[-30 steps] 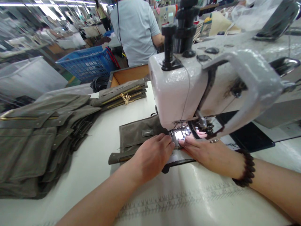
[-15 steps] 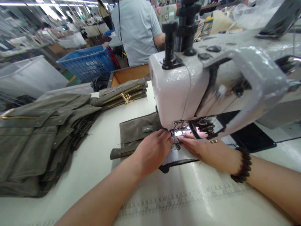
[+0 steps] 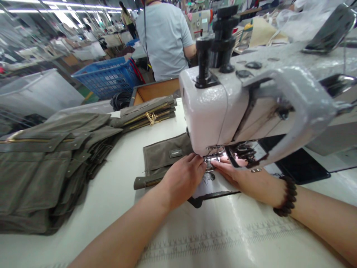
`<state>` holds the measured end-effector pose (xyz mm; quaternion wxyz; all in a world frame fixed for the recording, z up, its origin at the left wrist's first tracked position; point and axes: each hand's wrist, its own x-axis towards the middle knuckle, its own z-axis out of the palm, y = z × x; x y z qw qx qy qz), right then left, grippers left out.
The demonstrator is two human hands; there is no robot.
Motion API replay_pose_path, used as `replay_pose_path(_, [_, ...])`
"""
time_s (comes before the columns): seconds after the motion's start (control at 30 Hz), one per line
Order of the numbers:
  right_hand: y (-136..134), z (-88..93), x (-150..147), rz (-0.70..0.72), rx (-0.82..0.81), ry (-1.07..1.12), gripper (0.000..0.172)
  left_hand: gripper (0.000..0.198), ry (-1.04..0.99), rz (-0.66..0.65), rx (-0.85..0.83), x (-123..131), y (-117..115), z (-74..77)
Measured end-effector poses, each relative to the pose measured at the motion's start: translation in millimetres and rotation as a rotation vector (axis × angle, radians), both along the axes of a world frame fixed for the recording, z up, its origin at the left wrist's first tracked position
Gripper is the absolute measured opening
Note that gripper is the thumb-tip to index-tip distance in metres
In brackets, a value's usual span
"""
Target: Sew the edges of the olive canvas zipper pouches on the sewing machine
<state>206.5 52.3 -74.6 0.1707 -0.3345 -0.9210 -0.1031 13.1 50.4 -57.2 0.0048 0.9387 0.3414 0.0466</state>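
A sewing machine stands over the table, its lit needle area partly hidden by its own head and my fingers. An olive-grey fabric panel with a small dark label lies flat to the left, running under the machine head. Along its near side is a folded strip with a brass zip. My left hand is closed on the panel's edge, fingertips beside the presser foot. Lying flat just right of the foot, my right hand has its fingers stretched out, partly hidden behind the machine's guard.
Piled olive-grey fabric pieces cover the table's left, with stacked zipped pieces behind. A dark phone-like slab lies at right. Ruler markings run along the front. Beyond are a blue basket and a seated person.
The camera has tilted slightly, so the whole scene sits a little lower and further right. Both hands stay in place at the presser foot.
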Motion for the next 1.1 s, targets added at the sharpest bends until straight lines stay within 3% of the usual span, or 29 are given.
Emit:
replay_pose_path(0.4, [1.0, 2.9, 0.1, 0.011, 0.063, -0.009, 0.023, 0.018, 0.004, -0.044, 0.058, -2.2, 4.6, -0.3])
replay_pose_path(0.57, [3.5, 1.4, 1.8, 0.042, -0.009, -0.076, 0.029, 0.018, -0.015, -0.050, 0.072, -4.0, 5.0, -2.0])
replay_pose_path(0.73, [2.0, 6.9, 1.3, 0.048, -0.126, -0.092, 0.019, 0.017, -0.029, -0.084, 0.076, -5.1, 0.0, -3.8])
replay_pose_path(0.9, [1.2, 4.3, 2.6, 0.045, -0.053, -0.094, 0.024, 0.017, -0.051, -0.061, 0.074, -4.9, -0.6, -4.1])
replay_pose_path(1.1, [5.1, -0.3, 1.5, 0.025, -0.090, -0.074, 0.024, 0.020, -0.087, -0.030, 0.049, -5.7, 2.9, -7.3])
